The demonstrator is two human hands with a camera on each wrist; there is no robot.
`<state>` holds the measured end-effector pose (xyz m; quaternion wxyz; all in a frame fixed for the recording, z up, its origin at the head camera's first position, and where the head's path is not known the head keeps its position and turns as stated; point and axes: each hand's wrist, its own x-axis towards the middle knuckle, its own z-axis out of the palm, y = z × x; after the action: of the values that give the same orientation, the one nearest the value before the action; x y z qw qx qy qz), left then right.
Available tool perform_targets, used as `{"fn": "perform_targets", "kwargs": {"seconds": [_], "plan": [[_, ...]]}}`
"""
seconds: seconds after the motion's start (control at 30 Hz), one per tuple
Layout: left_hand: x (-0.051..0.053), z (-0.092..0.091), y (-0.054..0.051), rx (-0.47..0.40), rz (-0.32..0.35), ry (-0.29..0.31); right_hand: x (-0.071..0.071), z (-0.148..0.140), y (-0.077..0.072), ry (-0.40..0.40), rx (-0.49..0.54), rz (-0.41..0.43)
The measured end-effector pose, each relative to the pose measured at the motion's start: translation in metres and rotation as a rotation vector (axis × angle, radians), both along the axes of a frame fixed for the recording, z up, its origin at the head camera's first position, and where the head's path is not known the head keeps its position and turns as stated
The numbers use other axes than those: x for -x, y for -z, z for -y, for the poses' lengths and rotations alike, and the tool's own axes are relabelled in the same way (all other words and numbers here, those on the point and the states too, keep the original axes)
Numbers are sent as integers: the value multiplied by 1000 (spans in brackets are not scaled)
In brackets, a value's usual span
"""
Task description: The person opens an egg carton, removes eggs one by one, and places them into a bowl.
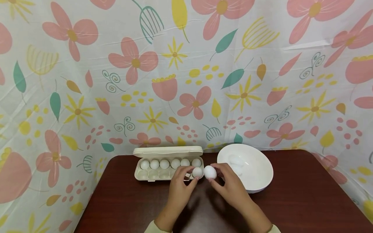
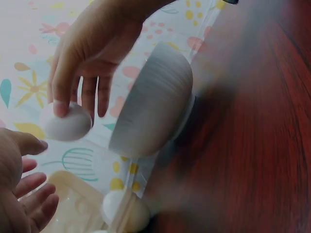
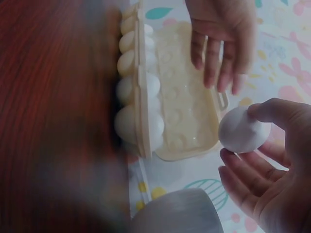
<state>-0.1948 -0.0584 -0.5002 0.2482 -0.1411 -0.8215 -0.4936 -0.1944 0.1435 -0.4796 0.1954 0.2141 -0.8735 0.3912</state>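
My right hand (image 1: pixel 230 183) pinches a white egg (image 1: pixel 210 172) between thumb and fingers, held up between the carton and the bowl. In the right wrist view the same egg (image 3: pixel 243 129) sits at the fingertips. My left hand (image 1: pixel 180 186) is beside it with thumb and fingers spread. Both wrist views show nothing in the left hand (image 2: pixel 22 189). Another egg (image 1: pixel 197 172) shows between its thumb and fingers in the head view, at the right end of the egg carton (image 1: pixel 142 176). White eggs fill the carton's back row; several front cups are bare, others hidden by the left hand.
A white bowl (image 1: pixel 262 165) stands right of the carton, with white egg-like shapes (image 1: pixel 235 165) inside. The carton's lid (image 1: pixel 167 150) stands raised at the back. A dark wooden table (image 1: pixel 131 207) lies beneath, and a flower-printed cloth (image 1: pixel 186 81) hangs behind.
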Motion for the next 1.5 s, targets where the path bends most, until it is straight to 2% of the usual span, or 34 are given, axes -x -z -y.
{"fn": "perform_targets", "kwargs": {"seconds": [0.2, 0.4, 0.77, 0.9, 1.13, 1.5], "plan": [[7, 4, 9, 51, 51, -66, 5, -8, 0, 92, -11, -23], [13, 8, 17, 70, 93, -108, 11, -20, 0, 124, 20, -11], [26, 17, 38, 228, -31, -198, 19, -41, 0, 185, 5, 27], [28, 20, 44, 248, -19, -202, 21, -51, -1, 216, -1, 76], [31, 22, 51, 236, 28, -195, 27, -67, -2, 267, -47, 142], [30, 21, 53, 264, 55, -212, 29, -83, 0, 321, -182, 248]]}}
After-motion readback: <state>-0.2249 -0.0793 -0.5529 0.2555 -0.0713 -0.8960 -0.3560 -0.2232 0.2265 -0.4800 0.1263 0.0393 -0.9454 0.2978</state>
